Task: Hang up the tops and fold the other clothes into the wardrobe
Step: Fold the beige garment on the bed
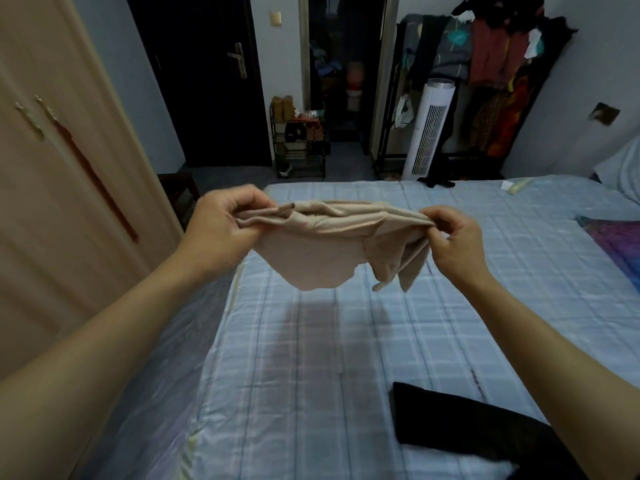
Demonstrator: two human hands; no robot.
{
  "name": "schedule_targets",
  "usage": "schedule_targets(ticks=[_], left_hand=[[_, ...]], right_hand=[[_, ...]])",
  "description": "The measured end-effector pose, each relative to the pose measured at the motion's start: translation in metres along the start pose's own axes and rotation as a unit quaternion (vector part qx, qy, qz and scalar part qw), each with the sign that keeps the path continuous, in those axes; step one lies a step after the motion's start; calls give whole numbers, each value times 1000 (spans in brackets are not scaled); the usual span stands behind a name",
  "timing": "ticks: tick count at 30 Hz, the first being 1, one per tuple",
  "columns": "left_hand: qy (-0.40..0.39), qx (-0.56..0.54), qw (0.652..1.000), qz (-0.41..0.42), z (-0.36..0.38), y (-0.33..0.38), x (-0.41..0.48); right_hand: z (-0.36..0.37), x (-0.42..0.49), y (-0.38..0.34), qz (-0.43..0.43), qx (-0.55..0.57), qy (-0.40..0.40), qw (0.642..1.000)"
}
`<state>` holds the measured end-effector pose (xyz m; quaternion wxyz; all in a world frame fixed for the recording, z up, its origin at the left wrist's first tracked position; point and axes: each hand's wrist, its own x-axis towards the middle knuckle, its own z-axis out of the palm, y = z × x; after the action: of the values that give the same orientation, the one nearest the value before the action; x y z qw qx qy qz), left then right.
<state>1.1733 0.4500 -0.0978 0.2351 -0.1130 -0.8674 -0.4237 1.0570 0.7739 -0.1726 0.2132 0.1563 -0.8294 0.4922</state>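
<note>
Beige garment [332, 244] hangs pinched between left hand [221, 226] and right hand [453, 237].

Bare forearms reach from the lower corners to mid-frame; left hand [225, 225] and right hand [453, 245], level and apart, each pinch a beige garment [322, 252] in curled fingers [446, 220].

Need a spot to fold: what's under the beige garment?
Bare checked bedsheet and a shadow; left hand and right hand hold the beige garment aloft. The sheet right behind it is hidden.
</note>
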Motion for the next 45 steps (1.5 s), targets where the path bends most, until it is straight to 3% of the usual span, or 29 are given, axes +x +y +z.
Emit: schedule_targets(ticks=[9,13,22,26,31,33,38,45], left_hand=[[-149,7,983,-107,29,-9,-157],[-175,28,976,-127,46,-10,-231],[-253,-20,952,-172,57,-17,-350],[-363,-9,913,-183,65,-25,-389],[-528,6,816,-235,65,-35,-416],[-510,8,824,-245,64,-40,-415],[-360,-6,895,-263,70,-62,-397],[-304,-7,904,-300,121,-106,-396]], right_hand=[[-5,-176,40,22,-77,-120,989],[-9,-261,59,35,-85,-173,981],[-1,-379,79,26,-92,-189,977],[-1,-421,81,65,-94,-230,966],[1,-447,72,127,-64,-245,959],[5,-445,68,139,-66,-214,965],[16,-431,72,165,-73,-151,972],[38,-444,127,241,-91,-157,953]])
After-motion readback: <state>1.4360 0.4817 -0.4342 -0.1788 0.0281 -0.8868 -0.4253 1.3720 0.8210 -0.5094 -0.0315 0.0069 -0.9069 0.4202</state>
